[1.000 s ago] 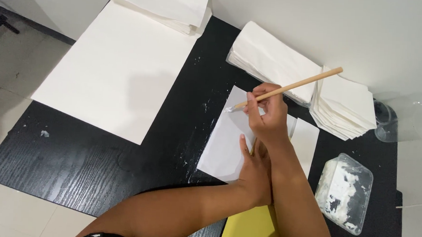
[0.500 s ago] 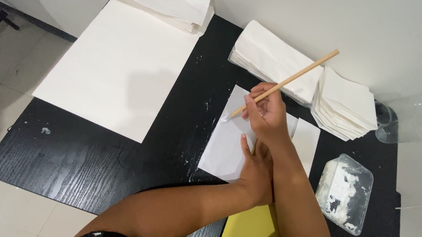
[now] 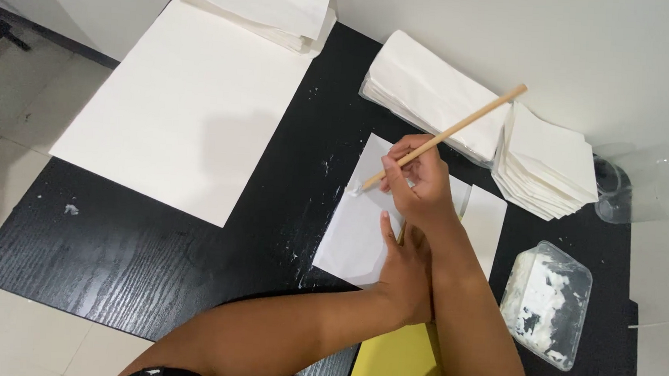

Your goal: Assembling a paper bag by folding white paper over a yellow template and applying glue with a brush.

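Right hand (image 3: pixel 420 186) gripping a thin wooden stick (image 3: pixel 444 137), fingers clenched around its lower part, tip pressing on the near-left edge of a white paper sheet (image 3: pixel 356 235) lying flat on the black desk (image 3: pixel 148 254). Stick slanting up and to the right, upper end hanging over the paper stacks behind. Small white blob clinging to the tip, right at the sheet's edge. Left hand (image 3: pixel 405 269) lying flat on the same sheet, fingers released and spread, thumb pointing up toward the right hand, pinning the paper down just below it. Both forearms crossing near the wrists, left one coming in from the lower left.

Lying behind the hands: a stack of folded white paper pieces (image 3: pixel 423 93), and just beside it, to the right, a smaller fanned pile of white squares (image 3: pixel 545 165). Sitting at the right, near the desk edge, a clear plastic tray (image 3: pixel 546 302) smeared with white paste. Resting on the far-left part of the desk, a large white board (image 3: pixel 178 111), with another paper stack (image 3: pixel 260 5) overlapping its top. Showing under the arms at the near edge, a yellow sheet (image 3: pixel 398 363). White specks dotting the desk around the work sheet.
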